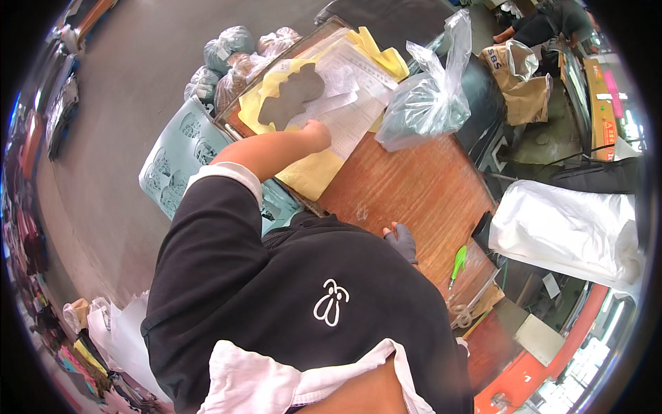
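Beside papers (369, 86), clear bag (426, 109), contents indistinct

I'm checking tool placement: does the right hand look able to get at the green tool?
Probably yes: the right hand is near the green tool, and I see nothing between them but tabletop.

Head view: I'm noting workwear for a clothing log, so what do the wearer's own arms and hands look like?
The left arm has a black sleeve ending in a white cuff, with no covering beyond it; I can make out no glove on the left hand. The right hand wears a grey glove leaving the fingertips uncovered. Its sleeve is hidden.
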Tool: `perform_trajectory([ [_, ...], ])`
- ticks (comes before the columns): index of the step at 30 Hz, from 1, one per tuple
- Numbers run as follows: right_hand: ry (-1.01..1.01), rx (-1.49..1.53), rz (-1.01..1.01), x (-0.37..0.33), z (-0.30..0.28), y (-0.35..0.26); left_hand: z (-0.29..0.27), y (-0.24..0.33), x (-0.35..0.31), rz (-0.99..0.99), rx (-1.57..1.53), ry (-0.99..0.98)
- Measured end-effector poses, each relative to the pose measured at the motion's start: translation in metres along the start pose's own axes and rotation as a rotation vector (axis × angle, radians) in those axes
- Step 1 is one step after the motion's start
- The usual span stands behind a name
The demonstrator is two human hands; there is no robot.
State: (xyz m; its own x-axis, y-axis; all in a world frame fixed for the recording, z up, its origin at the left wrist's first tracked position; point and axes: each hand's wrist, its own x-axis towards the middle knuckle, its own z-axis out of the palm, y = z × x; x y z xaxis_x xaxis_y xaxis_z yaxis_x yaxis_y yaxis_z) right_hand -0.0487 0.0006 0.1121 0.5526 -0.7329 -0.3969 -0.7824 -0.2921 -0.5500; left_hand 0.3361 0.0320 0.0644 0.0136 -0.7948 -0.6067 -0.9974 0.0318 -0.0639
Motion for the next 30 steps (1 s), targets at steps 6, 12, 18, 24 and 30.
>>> perform_trajectory([
  [6,-0.024,0.056,0.079,0.0,-0.001,-0.002,0.012,-0.036,-0.009,-0.009,-0.207,0.162],
  [12,-0.07,-0.047,0.039,0.009,-0.004,-0.009,0.029,-0.051,-0.038,-0.129,-0.579,0.484],
  [18,-0.139,-0.065,0.028,0.018,-0.005,-0.015,0.031,-0.034,-0.038,0.026,-0.296,0.457],
  [24,-0.151,-0.132,-0.056,0.028,-0.008,-0.017,0.014,-0.018,-0.014,0.1,-0.013,0.148],
  [30,-0.132,-0.109,-0.032,0.024,-0.006,-0.012,-0.002,-0.011,-0.007,0.223,0.122,0.029],
])
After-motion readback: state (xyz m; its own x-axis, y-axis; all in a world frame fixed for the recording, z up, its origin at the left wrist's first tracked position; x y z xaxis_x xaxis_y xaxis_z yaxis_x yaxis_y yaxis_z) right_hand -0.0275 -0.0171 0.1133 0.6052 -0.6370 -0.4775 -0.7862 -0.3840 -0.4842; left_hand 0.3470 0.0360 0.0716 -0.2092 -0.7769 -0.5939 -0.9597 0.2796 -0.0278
